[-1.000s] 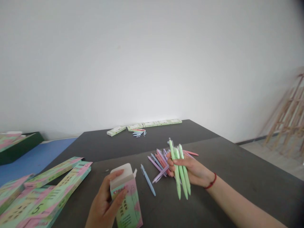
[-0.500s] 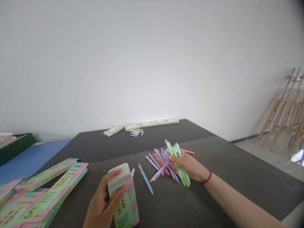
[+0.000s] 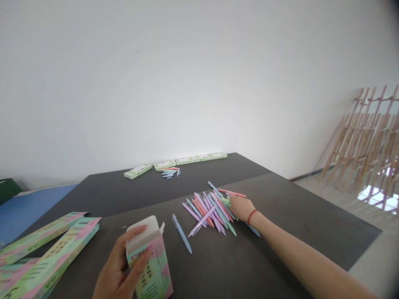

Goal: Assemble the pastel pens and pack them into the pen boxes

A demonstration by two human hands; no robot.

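On the left, my left hand [image 3: 120,265] grips an open pastel pen box [image 3: 152,270], its thumb on the printed front and its fingers at the raised white flap. My right hand [image 3: 241,207], with a red cord at the wrist, is down at the right side of a pile of pens [image 3: 205,211]. Its fingers are closed around green pens [image 3: 225,202], mostly covered by the hand. Purple, pink, blue and green pens lie crossed in the pile. One blue pen [image 3: 182,234] lies apart, between box and pile.
Long pastel cartons [image 3: 62,253] are stacked at the left. Along the wall stand several pale green boxes [image 3: 185,160], with small pens [image 3: 171,172] before them. The dark table [image 3: 249,265] ends at the right; wooden easels [image 3: 364,145] lean beyond it.
My right hand has lowered the raised green pens into the pile's right side. My left hand still holds the box. The view has turned slightly to the right.
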